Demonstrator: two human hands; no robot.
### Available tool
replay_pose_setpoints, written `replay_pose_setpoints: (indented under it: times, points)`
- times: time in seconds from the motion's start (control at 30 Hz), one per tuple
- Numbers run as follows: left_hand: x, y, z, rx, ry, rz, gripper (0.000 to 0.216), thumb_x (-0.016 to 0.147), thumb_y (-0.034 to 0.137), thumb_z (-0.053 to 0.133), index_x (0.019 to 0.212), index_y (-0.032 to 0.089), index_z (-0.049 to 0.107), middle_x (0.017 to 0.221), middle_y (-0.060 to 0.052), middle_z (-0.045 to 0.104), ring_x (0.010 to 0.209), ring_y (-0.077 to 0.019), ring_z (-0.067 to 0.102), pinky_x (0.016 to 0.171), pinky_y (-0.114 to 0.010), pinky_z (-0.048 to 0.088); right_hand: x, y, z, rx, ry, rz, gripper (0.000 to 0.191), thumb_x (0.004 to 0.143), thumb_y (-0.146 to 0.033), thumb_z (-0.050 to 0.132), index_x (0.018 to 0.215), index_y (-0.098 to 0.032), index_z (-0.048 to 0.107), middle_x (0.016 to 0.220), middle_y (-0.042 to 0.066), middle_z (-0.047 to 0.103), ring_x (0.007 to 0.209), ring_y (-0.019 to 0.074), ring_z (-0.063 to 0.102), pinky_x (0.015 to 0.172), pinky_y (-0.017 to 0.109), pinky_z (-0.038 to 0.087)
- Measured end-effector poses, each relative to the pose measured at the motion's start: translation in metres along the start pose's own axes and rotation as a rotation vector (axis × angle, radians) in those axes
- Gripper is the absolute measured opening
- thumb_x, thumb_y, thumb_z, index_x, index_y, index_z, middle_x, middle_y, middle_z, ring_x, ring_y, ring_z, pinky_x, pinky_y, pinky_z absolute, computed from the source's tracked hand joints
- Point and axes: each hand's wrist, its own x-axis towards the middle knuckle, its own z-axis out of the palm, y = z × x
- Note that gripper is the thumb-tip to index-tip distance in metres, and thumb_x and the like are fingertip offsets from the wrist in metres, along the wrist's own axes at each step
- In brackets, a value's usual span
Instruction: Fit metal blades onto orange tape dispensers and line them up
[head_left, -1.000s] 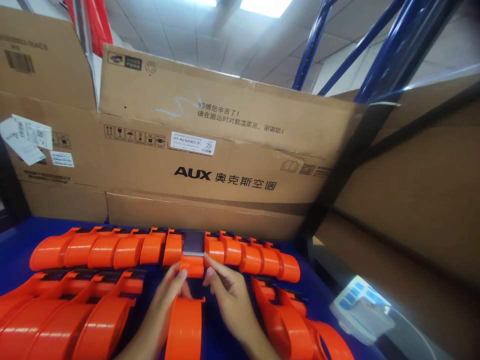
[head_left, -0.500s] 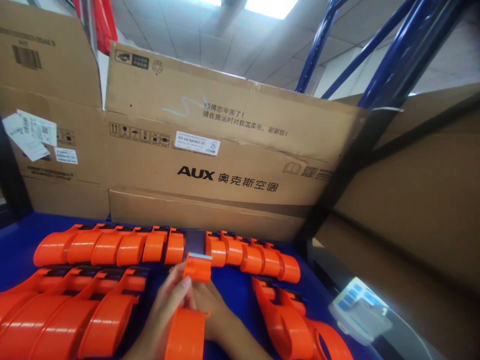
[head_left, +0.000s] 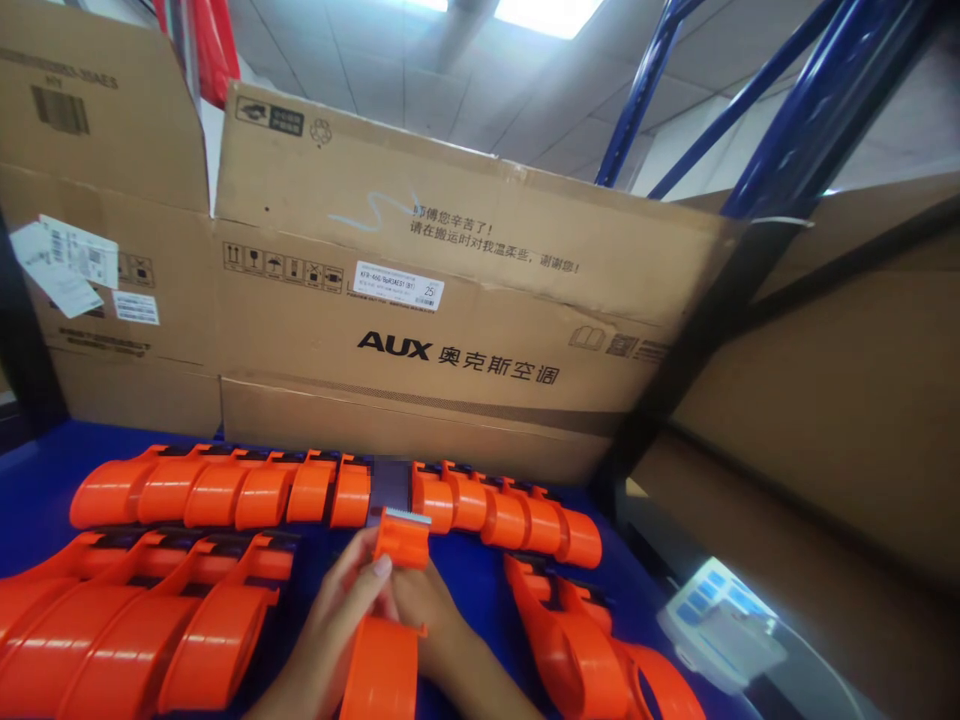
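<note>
An orange tape dispenser (head_left: pixel 382 665) with a toothed metal blade along its head is at the bottom middle. My left hand (head_left: pixel 349 590) is closed on it, thumb lying against the part below the blade. Right behind the dispenser's head is my right hand (head_left: pixel 424 605), close against it; its fingers are hidden. Beyond both hands, a row of the same orange dispensers (head_left: pixel 262 495) stands on the blue surface (head_left: pixel 37 460). Several more dispensers (head_left: pixel 217 650) stand to the left of my hands, and others (head_left: pixel 585 650) to the right.
A large cardboard sheet (head_left: pixel 465 410) stands upright behind the rows. Dark blue rack posts (head_left: pixel 787 130) slant up at the right. A clear plastic box (head_left: pixel 724 625) lies on a lower surface at the right. A dark grey strip (head_left: pixel 391 482) splits the far row.
The tape dispenser and my hands have shifted slightly to the right, with the dispenser's head tilting a little. The dispensers standing on the surface have stayed in place.
</note>
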Motion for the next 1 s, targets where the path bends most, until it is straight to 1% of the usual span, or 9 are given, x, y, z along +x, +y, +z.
replay_pose_setpoints:
  times: [0.07,0.13,0.2,0.27,0.43,0.5,0.57,0.73,1.0]
  points:
    - [0.003,-0.001,-0.001,0.004,0.007,-0.009,0.045,0.082,0.056,0.074,0.107,0.019,0.069,0.058,0.003,0.062,0.052,-0.0122,0.051,0.052,-0.019,0.039,-0.002,-0.001,-0.001,0.034,0.028,0.004,0.013,0.089,-0.032,0.061,0.084,-0.021,0.066,0.078,0.003,0.068,0.081,0.0227,0.062,0.075,0.031,0.049]
    - [0.007,-0.003,-0.003,0.027,0.013,-0.031,0.05,0.079,0.06,0.075,0.108,0.019,0.068,0.054,0.004,0.061,0.049,-0.0129,0.051,0.049,-0.02,0.038,-0.004,-0.002,-0.005,0.103,0.099,0.023,0.013,0.087,-0.031,0.064,0.093,-0.021,0.068,0.089,0.005,0.072,0.087,0.0239,0.064,0.077,0.032,0.051]
    - [0.01,-0.004,-0.005,0.05,0.022,-0.041,0.052,0.077,0.062,0.075,0.106,0.019,0.068,0.053,0.003,0.061,0.048,-0.0133,0.052,0.049,-0.02,0.039,-0.008,-0.001,-0.012,0.18,0.211,0.065,0.02,0.086,-0.025,0.064,0.105,-0.021,0.069,0.105,0.008,0.073,0.097,0.0249,0.066,0.084,0.033,0.053]
    - [0.011,-0.005,-0.007,0.06,0.04,-0.031,0.05,0.078,0.061,0.075,0.104,0.019,0.068,0.055,0.003,0.062,0.05,-0.0129,0.053,0.051,-0.02,0.041,-0.012,0.002,-0.023,0.233,0.34,0.127,0.026,0.087,-0.019,0.061,0.112,-0.022,0.069,0.113,0.009,0.072,0.104,0.0248,0.065,0.089,0.034,0.053]
    - [0.008,-0.004,-0.006,0.103,0.09,-0.012,0.046,0.08,0.062,0.072,0.097,0.02,0.068,0.054,0.004,0.06,0.047,-0.0112,0.049,0.049,-0.019,0.037,-0.021,0.01,-0.058,0.254,0.689,0.279,0.025,0.095,-0.022,0.058,0.118,-0.022,0.07,0.106,0.009,0.073,0.093,0.0239,0.067,0.083,0.037,0.055]
    - [0.008,-0.004,-0.005,0.118,0.1,-0.005,0.045,0.081,0.063,0.071,0.092,0.02,0.067,0.053,0.005,0.06,0.046,-0.0109,0.048,0.049,-0.019,0.037,-0.024,0.008,-0.069,0.248,0.782,0.274,0.024,0.096,-0.023,0.06,0.118,-0.022,0.07,0.106,0.009,0.072,0.094,0.0244,0.067,0.085,0.039,0.055]
    - [0.008,-0.005,-0.005,0.124,0.109,0.0,0.043,0.082,0.061,0.071,0.092,0.02,0.067,0.054,0.004,0.06,0.048,-0.0114,0.049,0.05,-0.02,0.038,-0.027,0.004,-0.075,0.246,0.791,0.205,0.024,0.095,-0.02,0.062,0.117,-0.023,0.07,0.106,0.009,0.073,0.097,0.025,0.068,0.089,0.041,0.054]
    - [0.008,-0.007,-0.007,0.11,0.096,-0.009,0.044,0.082,0.059,0.072,0.102,0.02,0.065,0.055,0.004,0.062,0.049,-0.0122,0.052,0.052,-0.02,0.04,-0.031,-0.005,-0.074,0.245,0.634,0.018,0.028,0.094,-0.014,0.062,0.117,-0.026,0.072,0.108,0.008,0.072,0.1,0.0238,0.067,0.088,0.041,0.055]
    - [0.008,-0.007,-0.007,0.089,0.097,-0.038,0.044,0.08,0.057,0.076,0.103,0.021,0.064,0.056,0.005,0.063,0.051,-0.013,0.055,0.054,-0.021,0.041,-0.03,-0.005,-0.065,0.288,0.62,0.046,0.028,0.095,-0.014,0.061,0.119,-0.027,0.072,0.111,0.008,0.069,0.102,0.0224,0.065,0.091,0.039,0.054]
